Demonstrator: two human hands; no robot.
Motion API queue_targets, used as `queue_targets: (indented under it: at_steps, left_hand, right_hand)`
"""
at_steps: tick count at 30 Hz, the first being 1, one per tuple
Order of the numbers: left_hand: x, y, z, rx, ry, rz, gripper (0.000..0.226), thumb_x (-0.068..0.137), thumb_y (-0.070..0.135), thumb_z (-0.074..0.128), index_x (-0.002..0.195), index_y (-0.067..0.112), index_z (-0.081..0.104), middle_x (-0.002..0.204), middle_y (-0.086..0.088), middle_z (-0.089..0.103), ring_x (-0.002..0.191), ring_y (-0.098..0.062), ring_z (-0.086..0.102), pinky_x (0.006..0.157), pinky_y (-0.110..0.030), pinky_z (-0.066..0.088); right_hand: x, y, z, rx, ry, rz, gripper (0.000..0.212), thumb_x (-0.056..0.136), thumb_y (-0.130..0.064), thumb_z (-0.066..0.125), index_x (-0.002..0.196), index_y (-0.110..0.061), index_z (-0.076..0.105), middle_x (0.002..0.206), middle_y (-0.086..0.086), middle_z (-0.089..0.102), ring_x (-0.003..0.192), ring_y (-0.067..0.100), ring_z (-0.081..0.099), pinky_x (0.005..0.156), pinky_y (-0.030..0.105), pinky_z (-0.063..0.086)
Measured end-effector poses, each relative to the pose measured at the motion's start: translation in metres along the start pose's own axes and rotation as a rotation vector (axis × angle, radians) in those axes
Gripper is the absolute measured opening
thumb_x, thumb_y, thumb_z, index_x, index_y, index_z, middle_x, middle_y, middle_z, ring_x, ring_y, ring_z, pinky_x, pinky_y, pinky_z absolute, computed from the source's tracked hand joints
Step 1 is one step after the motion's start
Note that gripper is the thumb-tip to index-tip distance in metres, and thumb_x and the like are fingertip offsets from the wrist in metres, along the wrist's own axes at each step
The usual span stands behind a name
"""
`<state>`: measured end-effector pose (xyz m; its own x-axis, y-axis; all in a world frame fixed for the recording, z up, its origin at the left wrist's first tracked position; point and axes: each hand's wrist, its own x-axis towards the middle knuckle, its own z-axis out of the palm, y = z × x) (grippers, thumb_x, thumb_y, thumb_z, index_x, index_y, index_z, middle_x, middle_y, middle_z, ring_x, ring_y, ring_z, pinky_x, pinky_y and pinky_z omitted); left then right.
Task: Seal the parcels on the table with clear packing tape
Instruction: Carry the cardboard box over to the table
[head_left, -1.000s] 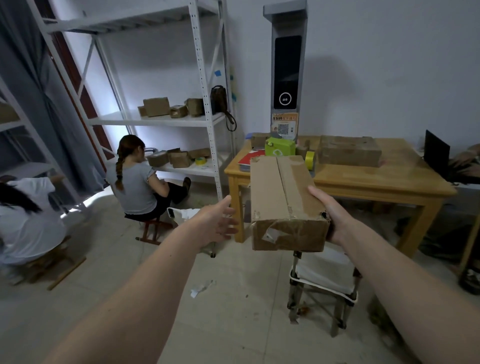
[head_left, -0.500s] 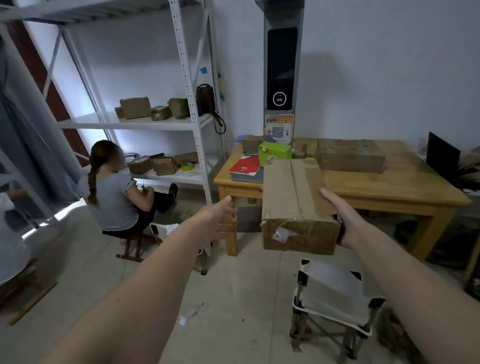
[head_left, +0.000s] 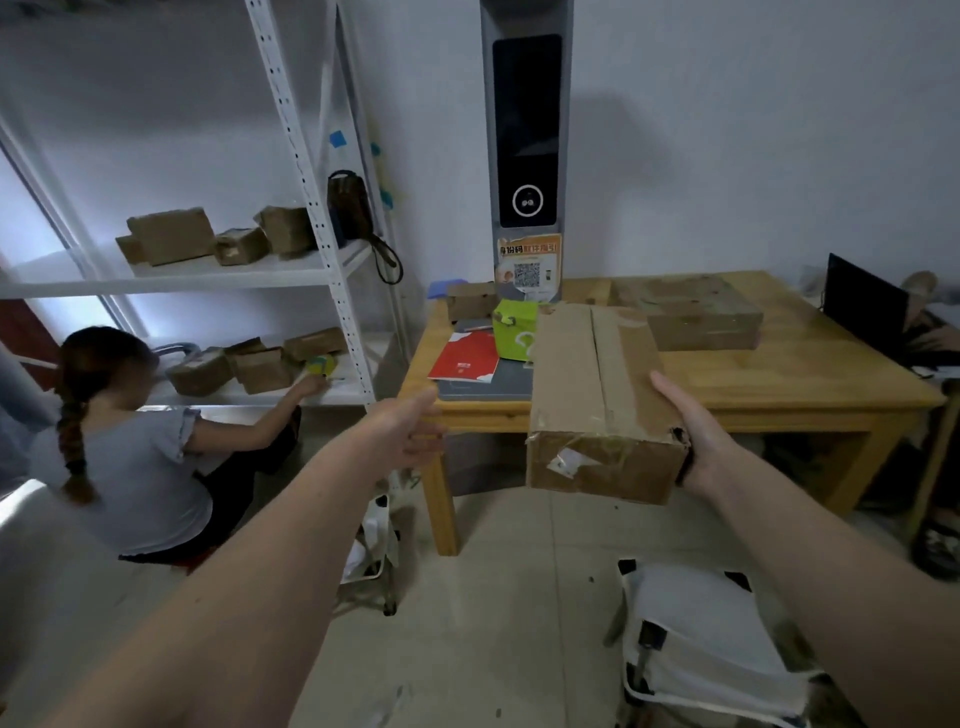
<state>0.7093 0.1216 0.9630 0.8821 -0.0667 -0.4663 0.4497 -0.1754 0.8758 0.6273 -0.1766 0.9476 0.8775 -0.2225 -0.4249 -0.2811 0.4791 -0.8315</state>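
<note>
The right hand (head_left: 698, 441) grips a taped cardboard parcel (head_left: 597, 400) held in the air over the tabletop's (head_left: 779, 374) front edge. The left hand (head_left: 405, 431) reaches forward, fingers relaxed, holding nothing. The parcel's torn label is unreadable.

Plain white wall (head_left: 727, 130) behind, pale tiled floor (head_left: 493, 597) below. White metal shelving (head_left: 311, 218) at left, lit bright from the left edge. Wooden table (head_left: 779, 379) against the wall, tall grey kiosk (head_left: 527, 145) at its back edge. White folding stool (head_left: 701, 649) near the bottom right corner.
</note>
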Motion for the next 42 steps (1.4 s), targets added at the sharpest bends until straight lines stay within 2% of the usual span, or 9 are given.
queue_targets:
  at_steps: [4, 8, 13, 19, 23, 25, 28, 36, 42]
  left_hand:
    - [0.034, 0.010, 0.008, 0.011, -0.069, -0.004, 0.045, 0.101, 0.041, 0.052, 0.126, 0.005, 0.058, 0.121, -0.015, 0.065, 0.095, -0.026, 0.064, 0.079, -0.038, 0.051]
    - [0.072, 0.025, 0.016, 0.033, -0.096, -0.015, 0.042, 0.102, 0.040, 0.050, 0.126, 0.006, 0.056, 0.125, -0.015, 0.062, 0.110, -0.031, 0.059, 0.089, -0.041, 0.047]
    - [0.125, 0.066, 0.028, 0.055, -0.048, 0.014, 0.030, 0.101, 0.038, 0.053, 0.105, 0.009, 0.060, 0.115, -0.014, 0.065, 0.103, -0.030, 0.063, 0.094, -0.044, 0.050]
    - [0.190, 0.116, 0.057, 0.079, -0.016, 0.061, 0.035, 0.102, 0.033, 0.053, 0.121, 0.004, 0.058, 0.115, -0.015, 0.065, 0.091, -0.027, 0.063, 0.081, -0.038, 0.052]
    - [0.230, 0.125, 0.084, 0.099, -0.086, 0.033, 0.026, 0.101, 0.034, 0.053, 0.105, 0.009, 0.059, 0.100, -0.010, 0.065, 0.079, -0.022, 0.062, 0.069, -0.031, 0.050]
    - [0.254, 0.127, 0.094, 0.098, -0.116, 0.019, 0.026, 0.101, 0.035, 0.054, 0.103, 0.010, 0.059, 0.096, -0.009, 0.065, 0.079, -0.022, 0.063, 0.069, -0.031, 0.051]
    - [0.294, 0.134, 0.106, 0.100, -0.136, 0.004, 0.028, 0.101, 0.037, 0.054, 0.102, 0.009, 0.060, 0.093, -0.009, 0.067, 0.079, -0.025, 0.064, 0.086, -0.038, 0.050]
    - [0.384, 0.176, 0.139, 0.087, -0.281, 0.014, 0.023, 0.102, 0.033, 0.054, 0.104, 0.010, 0.060, 0.093, -0.008, 0.068, 0.076, -0.024, 0.064, 0.071, -0.034, 0.049]
    - [0.446, 0.224, 0.142, 0.113, -0.385, 0.046, 0.025, 0.102, 0.033, 0.054, 0.108, 0.010, 0.062, 0.099, -0.009, 0.070, 0.088, -0.026, 0.065, 0.076, -0.036, 0.053]
  right_hand:
    - [0.036, -0.008, 0.012, 0.002, 0.037, -0.005, 0.040, 0.083, -0.047, 0.070, 0.106, -0.015, 0.064, 0.105, 0.012, 0.070, 0.100, 0.030, 0.065, 0.088, 0.044, 0.050]
    - [0.076, -0.022, 0.024, -0.009, 0.042, -0.023, 0.040, 0.083, -0.048, 0.069, 0.104, -0.016, 0.065, 0.103, 0.011, 0.071, 0.096, 0.029, 0.065, 0.076, 0.042, 0.051]
    - [0.130, -0.056, 0.026, -0.001, 0.050, -0.046, 0.046, 0.081, -0.050, 0.070, 0.112, -0.016, 0.063, 0.106, 0.012, 0.070, 0.098, 0.030, 0.065, 0.074, 0.041, 0.051]
    - [0.186, -0.104, 0.018, 0.062, 0.052, -0.052, 0.038, 0.084, -0.049, 0.068, 0.098, -0.014, 0.066, 0.084, 0.008, 0.074, 0.088, 0.027, 0.064, 0.070, 0.042, 0.048]
    - [0.216, -0.114, 0.009, 0.143, 0.085, -0.034, 0.033, 0.086, -0.045, 0.067, 0.090, -0.013, 0.066, 0.064, 0.006, 0.073, 0.083, 0.026, 0.064, 0.079, 0.044, 0.050]
    - [0.233, -0.117, 0.004, 0.127, 0.077, -0.039, 0.035, 0.084, -0.046, 0.068, 0.096, -0.013, 0.067, 0.070, 0.007, 0.075, 0.087, 0.027, 0.065, 0.089, 0.047, 0.049]
    - [0.259, -0.122, -0.006, 0.082, 0.060, -0.029, 0.044, 0.081, -0.051, 0.069, 0.108, -0.016, 0.068, 0.084, 0.006, 0.077, 0.094, 0.028, 0.067, 0.084, 0.045, 0.051]
    - [0.324, -0.145, -0.002, 0.004, 0.010, -0.136, 0.036, 0.096, -0.047, 0.051, 0.111, -0.018, 0.064, 0.084, 0.003, 0.076, 0.074, 0.020, 0.074, 0.064, 0.035, 0.056]
    - [0.380, -0.162, 0.030, -0.035, -0.026, -0.187, 0.041, 0.098, -0.043, 0.045, 0.123, -0.014, 0.060, 0.105, 0.008, 0.074, 0.095, 0.025, 0.071, 0.076, 0.039, 0.056]
